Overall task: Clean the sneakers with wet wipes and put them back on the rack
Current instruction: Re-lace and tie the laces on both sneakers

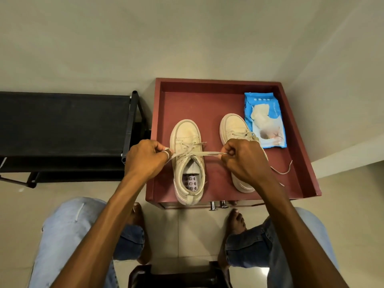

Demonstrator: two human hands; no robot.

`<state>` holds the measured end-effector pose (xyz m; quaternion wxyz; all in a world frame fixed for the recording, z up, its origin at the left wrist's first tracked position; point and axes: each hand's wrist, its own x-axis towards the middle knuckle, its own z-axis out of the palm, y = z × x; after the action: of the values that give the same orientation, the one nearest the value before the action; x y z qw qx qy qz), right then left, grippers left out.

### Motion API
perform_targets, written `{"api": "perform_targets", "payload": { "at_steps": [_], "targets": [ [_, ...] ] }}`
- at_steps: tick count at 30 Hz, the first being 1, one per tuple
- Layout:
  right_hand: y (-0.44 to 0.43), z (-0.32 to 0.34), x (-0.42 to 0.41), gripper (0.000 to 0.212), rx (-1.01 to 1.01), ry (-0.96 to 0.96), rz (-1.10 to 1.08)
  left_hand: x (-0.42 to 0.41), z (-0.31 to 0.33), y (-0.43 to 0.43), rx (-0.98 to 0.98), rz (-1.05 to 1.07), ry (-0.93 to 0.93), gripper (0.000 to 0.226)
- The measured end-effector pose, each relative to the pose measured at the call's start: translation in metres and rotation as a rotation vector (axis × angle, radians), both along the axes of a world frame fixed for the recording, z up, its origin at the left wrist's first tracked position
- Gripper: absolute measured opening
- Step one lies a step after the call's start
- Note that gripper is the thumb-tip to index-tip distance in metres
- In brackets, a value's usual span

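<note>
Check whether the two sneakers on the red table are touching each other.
Apart. The head view shows a strip of bare red table surface running between the left sneaker and the right sneaker along their whole visible length.

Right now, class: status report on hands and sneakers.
Left hand and right hand pulling laces taut on near sneaker. Second sneaker beside wipes pack. Nothing obstructing.

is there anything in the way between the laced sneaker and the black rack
Nothing visible blocks it. The left hand sits between the sneaker and the rack, but it is holding that sneaker's lace.
</note>
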<state>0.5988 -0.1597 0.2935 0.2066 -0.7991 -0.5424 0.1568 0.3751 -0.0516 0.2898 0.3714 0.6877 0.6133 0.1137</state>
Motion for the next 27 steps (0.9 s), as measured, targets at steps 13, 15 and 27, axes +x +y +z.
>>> {"api": "perform_targets", "payload": {
  "at_steps": [13, 15, 27],
  "targets": [
    [-0.002, 0.007, -0.005, 0.006, -0.083, 0.111, -0.056, -0.011, -0.003, 0.004, -0.318, 0.007, -0.348, 0.012],
    [0.001, 0.014, -0.014, 0.011, -0.069, 0.552, -0.174, -0.006, 0.000, 0.000, -0.391, -0.028, -0.417, 0.025],
    [0.003, 0.009, -0.012, 0.013, -0.033, 0.835, -0.040, -0.007, -0.007, 0.002, -0.154, -0.057, -0.339, 0.012]
  ]
}}
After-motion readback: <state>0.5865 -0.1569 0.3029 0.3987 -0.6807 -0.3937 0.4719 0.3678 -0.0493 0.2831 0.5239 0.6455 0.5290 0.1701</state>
